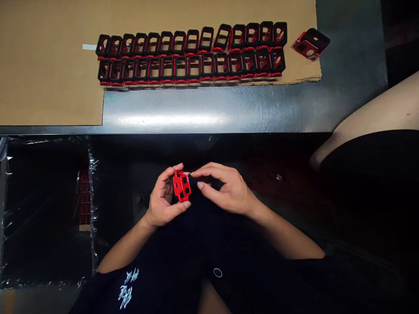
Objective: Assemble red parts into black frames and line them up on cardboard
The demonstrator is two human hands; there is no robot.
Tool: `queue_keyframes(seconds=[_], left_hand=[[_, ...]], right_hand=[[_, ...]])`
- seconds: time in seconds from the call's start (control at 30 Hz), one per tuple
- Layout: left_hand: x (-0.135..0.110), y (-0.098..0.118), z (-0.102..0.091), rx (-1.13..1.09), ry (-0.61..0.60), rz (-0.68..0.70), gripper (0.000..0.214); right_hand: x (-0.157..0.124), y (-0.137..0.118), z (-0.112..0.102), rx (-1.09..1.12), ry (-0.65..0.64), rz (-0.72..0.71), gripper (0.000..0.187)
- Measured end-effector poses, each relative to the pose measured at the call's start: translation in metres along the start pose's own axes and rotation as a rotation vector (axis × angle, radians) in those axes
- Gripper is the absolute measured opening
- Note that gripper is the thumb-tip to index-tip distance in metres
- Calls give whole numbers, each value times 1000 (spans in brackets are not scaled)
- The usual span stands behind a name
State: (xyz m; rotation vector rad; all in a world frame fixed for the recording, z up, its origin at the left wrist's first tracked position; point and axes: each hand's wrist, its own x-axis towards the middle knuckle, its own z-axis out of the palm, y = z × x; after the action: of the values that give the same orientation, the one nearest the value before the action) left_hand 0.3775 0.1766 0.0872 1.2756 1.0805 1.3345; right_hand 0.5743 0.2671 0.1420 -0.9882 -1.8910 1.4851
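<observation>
I'm seeing L hand [162, 197] curled around a red housing [181, 186], held well short of the cardboard sheet [49, 65]; R hand [227, 189] is pinching at the housing's top edge, though what's at the fingertips is too small to tell. Two rows of red-and-black frames [191, 54] are sitting on the sheet, and a lone frame [311, 42] is lying tilted at its R edge.

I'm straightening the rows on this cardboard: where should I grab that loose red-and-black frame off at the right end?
Pinch the loose red-and-black frame by its open black rectangular rim, coming from the right. It lies tilted, apart from the two rows of matching frames, so that side has no neighbours in the way, and the rim gives your fingers a clear edge to close on.
</observation>
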Motion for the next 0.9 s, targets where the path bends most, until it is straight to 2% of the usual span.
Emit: queue_keyframes(seconds=[0.1, 0.17, 0.3, 0.43, 0.9], left_hand=[[-2, 0, 2, 69, -8, 70, 88], [-2, -1, 4, 88, -14, 104, 86], [0, 0, 5, 107, -34, 139, 84], [1, 2, 5, 82, -29, 114, 84], [1, 0, 6, 47, -18, 25, 84]], right_hand=[[1, -2, 2, 224, -50, 281, 23], [2, -2, 5, 333, -75, 355, 26], [5, 0, 9, 467, -56, 400, 23], [4, 4, 11, 569, -52, 451, 27], [1, 16, 17, 719, -30, 522, 34]])
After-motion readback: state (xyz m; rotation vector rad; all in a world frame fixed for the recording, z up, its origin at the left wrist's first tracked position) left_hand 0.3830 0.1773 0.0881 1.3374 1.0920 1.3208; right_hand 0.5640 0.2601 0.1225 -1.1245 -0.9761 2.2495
